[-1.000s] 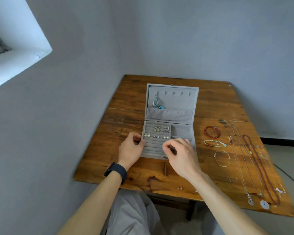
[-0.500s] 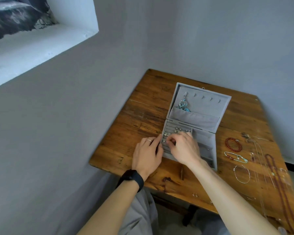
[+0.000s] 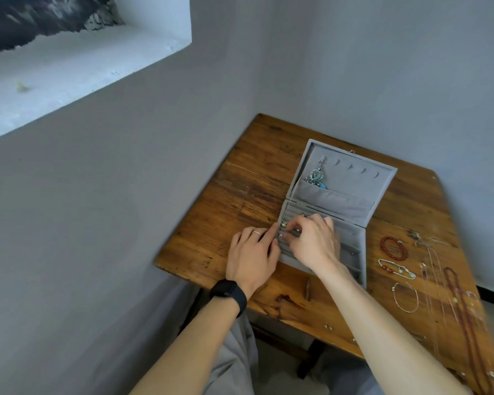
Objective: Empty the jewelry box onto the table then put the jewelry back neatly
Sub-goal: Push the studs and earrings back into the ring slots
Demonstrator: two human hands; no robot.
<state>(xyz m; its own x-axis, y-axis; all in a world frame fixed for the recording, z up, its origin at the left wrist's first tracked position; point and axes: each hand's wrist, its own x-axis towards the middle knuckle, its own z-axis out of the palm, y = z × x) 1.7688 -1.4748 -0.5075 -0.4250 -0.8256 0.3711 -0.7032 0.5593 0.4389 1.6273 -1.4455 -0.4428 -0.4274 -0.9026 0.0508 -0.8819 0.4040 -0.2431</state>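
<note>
We locate the grey velvet-lined jewelry box (image 3: 354, 181) lying open on the brown wooden table (image 3: 240, 201), with a turquoise-and-silver dangling earring (image 3: 315, 176) on the lid's leftmost hook and small stud earrings (image 3: 283, 223) seated in the base's slotted rows. The left hand (image 3: 251, 255), fingers extended and relaxed, rests flat against the box's left wall, while the right hand (image 3: 314, 240) curls its fingertips onto the slotted rows; we cannot tell whether they pinch a stud. A red beaded bracelet (image 3: 394, 248), a thin silver bangle (image 3: 406, 297) and a long red beaded necklace (image 3: 462, 303) lie on the table right of the box.
</note>
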